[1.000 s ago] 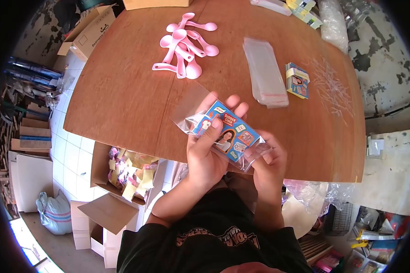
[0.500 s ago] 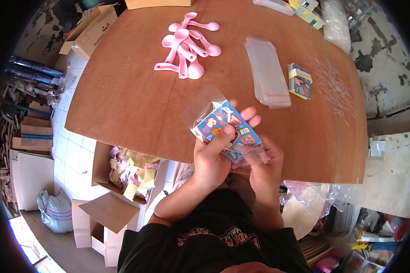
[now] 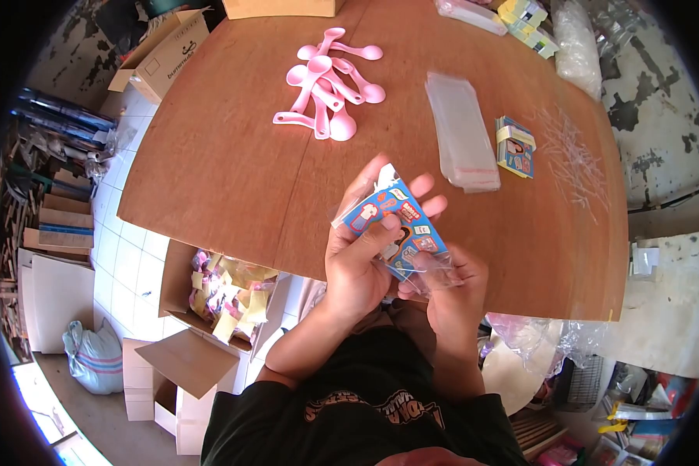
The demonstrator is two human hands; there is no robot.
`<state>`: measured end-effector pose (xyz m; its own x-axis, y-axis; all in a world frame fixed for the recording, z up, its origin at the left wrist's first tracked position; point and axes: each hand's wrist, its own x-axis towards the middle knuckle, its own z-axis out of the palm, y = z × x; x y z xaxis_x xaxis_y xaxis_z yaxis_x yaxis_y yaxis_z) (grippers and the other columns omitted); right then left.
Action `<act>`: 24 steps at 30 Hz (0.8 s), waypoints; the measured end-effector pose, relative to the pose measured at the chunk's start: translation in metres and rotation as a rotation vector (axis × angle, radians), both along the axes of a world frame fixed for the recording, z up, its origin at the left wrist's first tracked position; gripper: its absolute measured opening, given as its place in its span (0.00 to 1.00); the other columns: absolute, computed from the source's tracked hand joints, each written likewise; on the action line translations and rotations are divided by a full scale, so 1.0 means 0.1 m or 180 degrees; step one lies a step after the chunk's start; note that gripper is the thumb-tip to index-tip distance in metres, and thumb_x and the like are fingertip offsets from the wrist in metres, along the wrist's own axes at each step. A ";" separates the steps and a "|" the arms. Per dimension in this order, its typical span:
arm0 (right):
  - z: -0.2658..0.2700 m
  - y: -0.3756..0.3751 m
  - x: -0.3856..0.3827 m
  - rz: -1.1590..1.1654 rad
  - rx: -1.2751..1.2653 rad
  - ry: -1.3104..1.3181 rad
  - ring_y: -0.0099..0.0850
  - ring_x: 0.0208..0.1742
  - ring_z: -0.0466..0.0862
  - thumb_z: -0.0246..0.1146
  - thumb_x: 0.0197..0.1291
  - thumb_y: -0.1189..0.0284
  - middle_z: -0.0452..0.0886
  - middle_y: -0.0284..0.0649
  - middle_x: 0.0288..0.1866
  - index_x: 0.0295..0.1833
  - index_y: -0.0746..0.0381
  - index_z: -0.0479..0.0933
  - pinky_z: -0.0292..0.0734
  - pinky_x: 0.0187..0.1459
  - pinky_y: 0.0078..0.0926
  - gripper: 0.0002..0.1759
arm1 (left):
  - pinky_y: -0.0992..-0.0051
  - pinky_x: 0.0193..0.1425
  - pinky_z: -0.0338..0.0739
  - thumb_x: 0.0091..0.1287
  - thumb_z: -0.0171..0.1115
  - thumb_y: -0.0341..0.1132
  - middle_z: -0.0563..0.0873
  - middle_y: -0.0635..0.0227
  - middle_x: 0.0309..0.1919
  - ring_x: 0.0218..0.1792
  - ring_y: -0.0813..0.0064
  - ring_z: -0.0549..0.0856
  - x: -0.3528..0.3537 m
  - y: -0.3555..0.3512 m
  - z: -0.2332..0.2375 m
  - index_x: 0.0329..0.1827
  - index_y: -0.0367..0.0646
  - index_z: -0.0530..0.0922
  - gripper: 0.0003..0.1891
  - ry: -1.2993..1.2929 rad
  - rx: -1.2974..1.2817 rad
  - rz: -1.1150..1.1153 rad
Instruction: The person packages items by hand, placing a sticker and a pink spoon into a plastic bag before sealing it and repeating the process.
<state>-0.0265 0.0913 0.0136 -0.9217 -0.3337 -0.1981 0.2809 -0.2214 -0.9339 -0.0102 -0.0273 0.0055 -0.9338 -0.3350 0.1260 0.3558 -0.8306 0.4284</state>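
Observation:
Above the table's near edge, my left hand is closed around a blue printed card in a clear plastic bag, its thumb pressed on the card's face. My right hand pinches the bag's lower right end, where the clear film is creased. Farther off on the table lie a pile of pink measuring spoons, a stack of clear plastic bags and a banded bundle of blue cards. To the right of that bundle, thin clear strands are scattered.
The brown wooden table has its edge close to my body. Below its left side stands a cardboard box full of small packed items. An open carton is nearer me. Plastic rolls lie at the far right.
The clear film that stuck out past the card's upper left now lies folded back around the card, with left fingers behind it. The view has shifted slightly.

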 end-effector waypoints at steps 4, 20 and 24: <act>-0.09 0.03 0.01 0.0094 -0.0165 0.0109 0.23 0.23 0.82 0.64 0.60 0.78 0.82 0.40 0.29 0.38 0.70 0.78 0.81 0.24 0.20 0.05 | 0.52 0.64 0.73 0.65 0.54 0.28 0.74 0.45 0.62 0.60 0.49 0.78 0.04 0.05 0.02 0.71 0.39 0.58 0.30 -0.0209 0.0100 -0.0156; 0.25 0.06 -0.12 0.0921 0.1378 0.4269 0.38 0.38 0.83 0.71 0.50 0.78 0.81 0.41 0.39 0.42 0.61 0.83 0.80 0.41 0.32 0.11 | 0.60 0.55 0.78 0.66 0.54 0.29 0.82 0.57 0.43 0.44 0.63 0.83 0.34 -0.45 -0.05 0.54 0.35 0.73 0.14 -0.0332 0.1472 0.0057; 0.66 -0.33 -0.71 0.0941 0.2179 0.4556 0.39 0.36 0.82 0.68 0.52 0.76 0.83 0.41 0.38 0.41 0.61 0.81 0.77 0.37 0.32 0.09 | 0.59 0.56 0.79 0.66 0.53 0.27 0.80 0.57 0.46 0.46 0.63 0.83 0.35 -0.59 -0.08 0.66 0.41 0.65 0.23 -0.0333 0.1116 0.0820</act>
